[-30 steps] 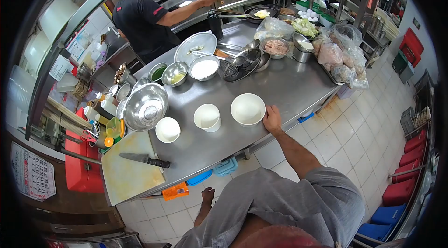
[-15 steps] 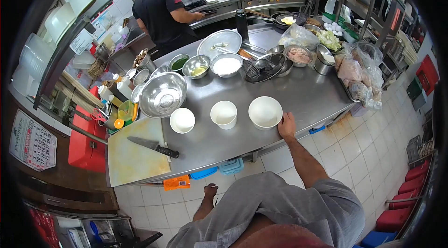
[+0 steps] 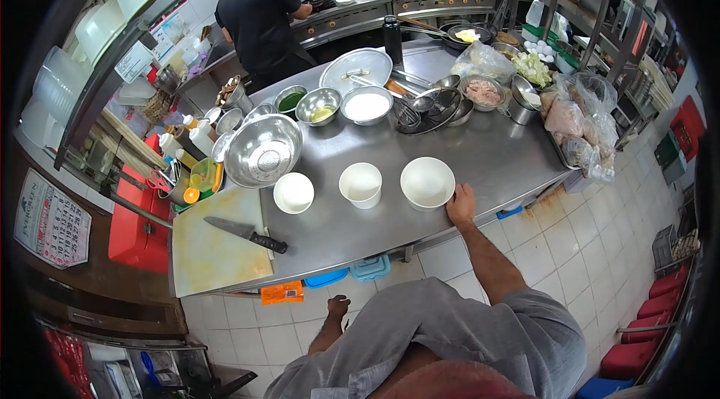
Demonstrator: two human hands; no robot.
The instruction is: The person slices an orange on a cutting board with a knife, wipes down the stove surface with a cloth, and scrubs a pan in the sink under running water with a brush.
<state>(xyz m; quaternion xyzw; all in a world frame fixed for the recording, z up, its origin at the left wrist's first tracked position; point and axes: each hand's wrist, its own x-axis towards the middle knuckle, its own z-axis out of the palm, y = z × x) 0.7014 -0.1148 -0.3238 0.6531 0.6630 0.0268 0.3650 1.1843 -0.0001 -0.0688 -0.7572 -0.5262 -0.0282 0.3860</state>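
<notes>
My right hand [image 3: 460,205] rests on the steel table's front edge, thumb and fingers apart, close beside the largest white bowl [image 3: 427,183]; whether they touch is unclear. My left hand [image 3: 338,306] hangs below the table edge, empty, its fingers loosely bent and partly apart. Left of the large bowl stand a medium white tub [image 3: 361,185] and a smaller white tub [image 3: 293,193], both seemingly empty. A black-handled knife [image 3: 241,232] lies across a stained cutting board [image 3: 214,249] at the left end.
Behind the tubs are a perforated steel bowl [image 3: 263,151], a bowl of white contents [image 3: 367,104], a strainer [image 3: 427,110] and a black bottle [image 3: 392,40]. Bagged meat [image 3: 574,118] sits at the right end. A person in black [image 3: 259,20] stands at the far stove.
The person at the stove has turned further toward it, with an arm over the burner. The whole view has shifted slightly. My hands and the white tubs stay in place.
</notes>
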